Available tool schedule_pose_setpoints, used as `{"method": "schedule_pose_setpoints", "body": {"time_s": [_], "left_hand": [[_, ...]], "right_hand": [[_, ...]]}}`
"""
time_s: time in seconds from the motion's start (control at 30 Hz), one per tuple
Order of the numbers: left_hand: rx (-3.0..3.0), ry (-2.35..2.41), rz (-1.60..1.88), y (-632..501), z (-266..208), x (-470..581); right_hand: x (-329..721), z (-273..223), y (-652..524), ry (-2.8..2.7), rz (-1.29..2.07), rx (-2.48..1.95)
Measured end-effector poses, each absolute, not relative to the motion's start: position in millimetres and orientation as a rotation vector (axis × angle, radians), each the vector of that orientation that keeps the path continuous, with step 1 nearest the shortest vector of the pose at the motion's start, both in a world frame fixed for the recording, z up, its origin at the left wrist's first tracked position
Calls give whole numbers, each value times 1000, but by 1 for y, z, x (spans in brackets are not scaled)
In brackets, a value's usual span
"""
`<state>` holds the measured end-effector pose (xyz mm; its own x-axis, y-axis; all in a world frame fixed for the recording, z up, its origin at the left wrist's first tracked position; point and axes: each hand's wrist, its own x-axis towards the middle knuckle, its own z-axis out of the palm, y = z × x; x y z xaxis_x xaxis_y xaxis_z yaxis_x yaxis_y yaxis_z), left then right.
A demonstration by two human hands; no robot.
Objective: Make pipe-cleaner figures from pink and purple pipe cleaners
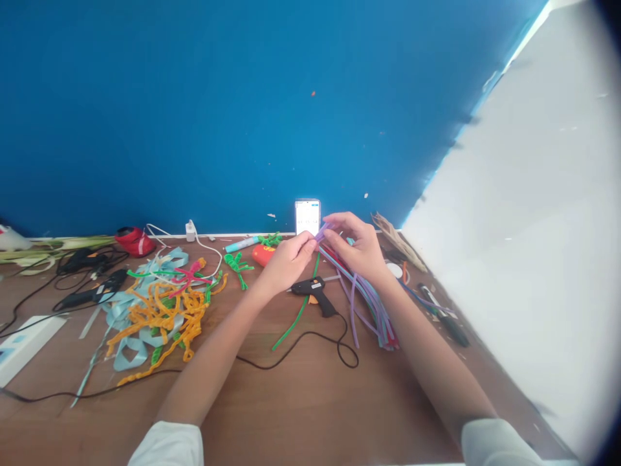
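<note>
blue wall (233,116) above a brown wooden surface (272,421) strewn with craft pieces
pale blue ribbon (132,360) and orange fuzzy stems (162,304) tangle together at the left; a long bundle (381,310), mostly purple and pale blue, lies slantwise under the right forearm. the right hand (358,249) and left hand (291,256) meet near the wall. between them, a black glue gun (317,291) lies nearer the person, with a lit phone (307,215) upright behind. thin purple stems (321,232) are raised at the fingertips: the left grip pinches them, the right grip touches them, though i cannot tell whether it is closed.
</note>
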<state>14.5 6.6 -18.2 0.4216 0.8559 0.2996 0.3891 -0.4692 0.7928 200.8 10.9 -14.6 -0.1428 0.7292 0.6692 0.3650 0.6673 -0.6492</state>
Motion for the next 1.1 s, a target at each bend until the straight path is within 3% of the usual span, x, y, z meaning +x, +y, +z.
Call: {"method": "schedule_pose_setpoints", "body": {"time_s": [0.47, 0.7, 0.8, 1.1], "left_hand": [[2128, 1076, 839, 8, -16, 9], [2234, 1135, 774, 16, -21, 5], [2269, 1180, 745, 21, -26, 5], [2285, 1159, 743, 18, -25, 5]], "right_hand": [[219, -9, 17, -1594, 346, -980], [214, -3, 8, -1881, -237, -1237], [209, 2, -1, -1952, -334, -1255], [207, -11, 6, -2496, -27, -1261]]}}
